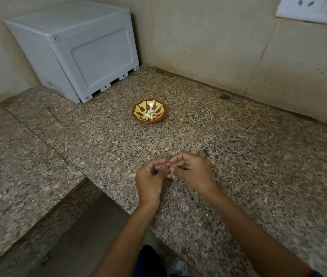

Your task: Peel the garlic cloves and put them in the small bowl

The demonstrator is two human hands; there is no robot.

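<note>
Head view: over the speckled granite surface (238,156), the left hand (150,176) and right hand (192,170) meet, curled fingers (159,163) pinching one small pale garlic clove (168,168), well in front of the small red-and-yellow patterned bowl (138,114) holding peeled white cloves (148,114). A grey plastic box (74,48) stands behind-left of that bowl.
</note>
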